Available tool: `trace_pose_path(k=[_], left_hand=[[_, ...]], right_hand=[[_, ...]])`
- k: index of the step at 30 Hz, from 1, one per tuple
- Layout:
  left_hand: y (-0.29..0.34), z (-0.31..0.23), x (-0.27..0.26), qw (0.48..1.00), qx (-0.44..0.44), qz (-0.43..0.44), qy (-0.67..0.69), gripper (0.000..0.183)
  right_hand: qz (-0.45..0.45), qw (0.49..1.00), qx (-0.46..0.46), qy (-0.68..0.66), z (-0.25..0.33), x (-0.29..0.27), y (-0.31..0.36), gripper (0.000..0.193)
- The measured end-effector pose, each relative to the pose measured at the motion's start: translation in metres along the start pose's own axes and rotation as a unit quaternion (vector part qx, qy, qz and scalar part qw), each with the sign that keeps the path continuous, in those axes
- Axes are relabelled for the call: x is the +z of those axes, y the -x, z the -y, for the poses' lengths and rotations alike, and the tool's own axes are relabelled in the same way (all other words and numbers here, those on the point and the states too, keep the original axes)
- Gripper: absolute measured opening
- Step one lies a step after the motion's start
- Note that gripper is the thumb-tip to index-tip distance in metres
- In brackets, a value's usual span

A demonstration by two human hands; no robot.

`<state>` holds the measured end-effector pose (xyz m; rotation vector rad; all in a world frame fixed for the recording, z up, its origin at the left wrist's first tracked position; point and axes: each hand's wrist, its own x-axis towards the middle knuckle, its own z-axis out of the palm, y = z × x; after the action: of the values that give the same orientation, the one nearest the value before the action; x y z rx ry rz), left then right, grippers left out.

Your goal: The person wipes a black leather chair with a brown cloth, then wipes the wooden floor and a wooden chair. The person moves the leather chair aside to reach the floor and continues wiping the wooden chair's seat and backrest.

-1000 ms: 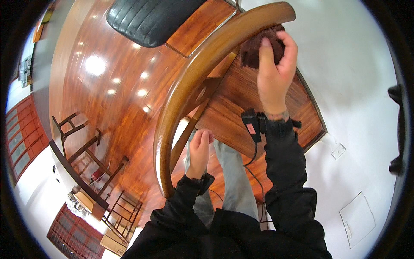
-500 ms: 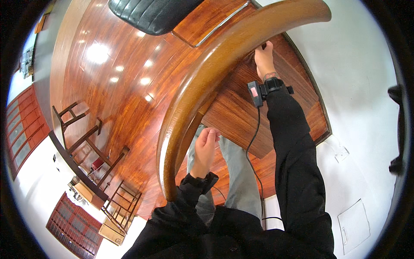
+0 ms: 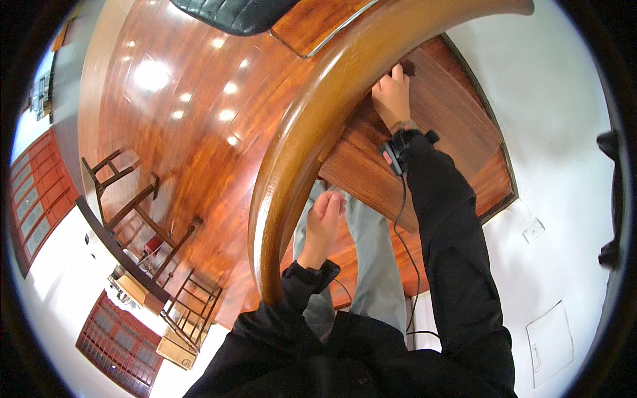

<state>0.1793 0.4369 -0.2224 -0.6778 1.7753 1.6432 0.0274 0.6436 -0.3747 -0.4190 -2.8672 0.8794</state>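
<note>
A thick, glossy brown wooden rail (image 3: 298, 132) curves across the middle, from near my left sleeve up to the top right. Beyond and below it lies a dark wooden board (image 3: 431, 126) beside the white wall. My right hand (image 3: 390, 99) reaches down to this board by the rail, fingers bent. A small dark, fuzzy-edged thing (image 3: 409, 68) shows at its fingertips; I cannot make out its kind. My left hand (image 3: 323, 222) is held in front of my legs, just right of the rail, fingers curled together with thumb up. Nothing shows in it.
A black padded chair (image 3: 239, 14) with a metal frame stands at the far side. From my right wrist's black strapped device (image 3: 393, 159) a cable (image 3: 401, 225) runs down. Dark wooden stools (image 3: 192, 302) are at the left. The white wall (image 3: 557, 132) borders the right.
My right hand has moved left and slightly nearer along the board, toward the rail. The left hand has barely shifted. The whole view has shifted slightly.
</note>
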Motion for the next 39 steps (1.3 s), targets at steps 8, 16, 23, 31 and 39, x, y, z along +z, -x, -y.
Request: trace_pose_path(k=[8,16,23,31,39], left_hand=[[0.007,0.002,-0.015,0.999,0.025,0.014,-0.023,0.021],[0.02,0.003,-0.034,0.994,0.02,0.064,-0.085,0.021],[0.032,0.019,-0.051,0.986,-0.016,0.112,-0.125,0.021],[0.037,0.02,-0.066,0.981,0.013,0.11,-0.157,0.021],[0.048,0.005,-0.083,0.963,0.092,0.104,-0.23,0.019]], right_hand=[[0.043,0.994,0.045,-0.087,0.007,0.016,0.05,0.052],[0.001,0.994,0.057,-0.095,0.049,0.029,0.127,0.02],[0.138,0.985,0.044,-0.094,0.086,0.027,0.153,0.028],[0.28,0.949,0.106,-0.102,0.106,0.019,0.177,0.034],[0.334,0.912,0.091,-0.221,0.078,-0.01,0.18,0.029]])
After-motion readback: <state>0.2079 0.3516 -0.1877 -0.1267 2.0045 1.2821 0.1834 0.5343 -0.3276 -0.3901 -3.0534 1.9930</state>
